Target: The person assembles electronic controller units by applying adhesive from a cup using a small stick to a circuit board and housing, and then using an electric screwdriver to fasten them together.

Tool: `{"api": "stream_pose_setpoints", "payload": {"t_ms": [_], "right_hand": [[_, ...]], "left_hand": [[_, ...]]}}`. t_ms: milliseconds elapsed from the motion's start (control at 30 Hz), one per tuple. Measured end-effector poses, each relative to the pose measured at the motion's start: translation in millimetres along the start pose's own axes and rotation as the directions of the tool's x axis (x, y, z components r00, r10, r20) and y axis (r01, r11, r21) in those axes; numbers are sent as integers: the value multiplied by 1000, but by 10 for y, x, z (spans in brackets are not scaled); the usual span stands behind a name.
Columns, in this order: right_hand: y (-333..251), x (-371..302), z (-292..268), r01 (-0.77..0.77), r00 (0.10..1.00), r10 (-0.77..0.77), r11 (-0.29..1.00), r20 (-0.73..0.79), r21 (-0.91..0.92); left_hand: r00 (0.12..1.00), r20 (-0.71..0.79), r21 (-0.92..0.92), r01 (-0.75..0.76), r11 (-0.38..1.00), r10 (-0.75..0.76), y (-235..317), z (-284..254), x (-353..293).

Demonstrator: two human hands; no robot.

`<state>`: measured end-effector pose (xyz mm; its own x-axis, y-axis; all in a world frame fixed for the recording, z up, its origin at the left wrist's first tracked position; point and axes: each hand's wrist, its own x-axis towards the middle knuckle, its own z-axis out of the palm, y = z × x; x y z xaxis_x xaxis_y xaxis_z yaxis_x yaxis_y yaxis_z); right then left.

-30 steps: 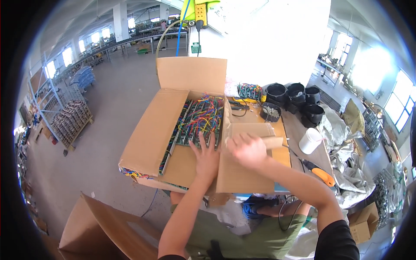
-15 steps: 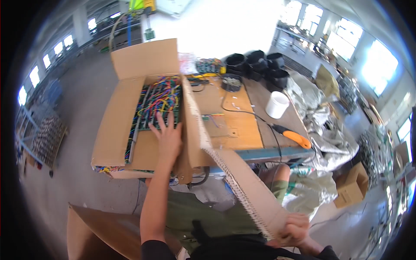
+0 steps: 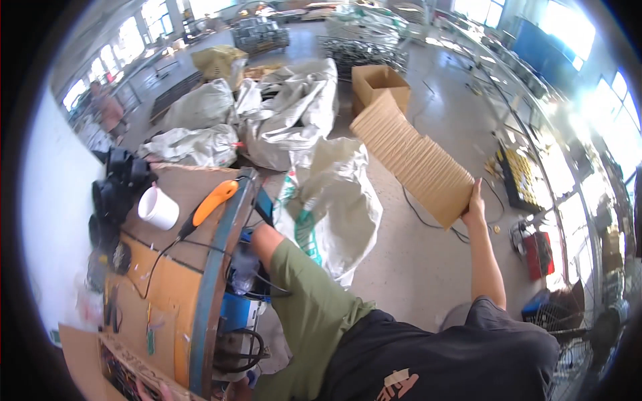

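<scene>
My right hand (image 3: 475, 206) is stretched out to the right, its fingers closed on the near end of a brown corrugated cardboard sheet (image 3: 421, 167). The sheet hangs tilted above the floor, its ridged face showing. At the lower left, a cardboard box (image 3: 83, 364) with wires inside is cut off by the picture's edge. Of my left hand (image 3: 144, 389), only blurred bits of fingers show beside the box wall; their grip is unclear.
A workbench (image 3: 194, 321) on the left carries a white cup (image 3: 158, 208), an orange-handled tool (image 3: 215, 200) and black containers (image 3: 117, 180). White woven sacks (image 3: 341, 207) stand beyond my knee. An open carton (image 3: 381, 83) sits farther off. Another person (image 3: 109, 110) is at far left.
My view has swung right. My right hand has carried the cardboard sheet away from the box and out over the floor. The left hand is now mostly out of sight by the box.
</scene>
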<state>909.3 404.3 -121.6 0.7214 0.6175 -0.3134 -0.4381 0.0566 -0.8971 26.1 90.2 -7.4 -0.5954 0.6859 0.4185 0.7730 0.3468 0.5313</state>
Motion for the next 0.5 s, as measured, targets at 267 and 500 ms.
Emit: {"api": "stream_pose_setpoints", "payload": {"t_ms": [267,500], "right_hand": [[501,-1018,640,-141,916,124,990,382,15],[627,-2335,2339,83,490,152,972,858,-219]], "left_hand": [[978,145,482,62,874,-150,463,-54,35],[983,-181,207,62,976,-24,1180,-279,-272]]}}
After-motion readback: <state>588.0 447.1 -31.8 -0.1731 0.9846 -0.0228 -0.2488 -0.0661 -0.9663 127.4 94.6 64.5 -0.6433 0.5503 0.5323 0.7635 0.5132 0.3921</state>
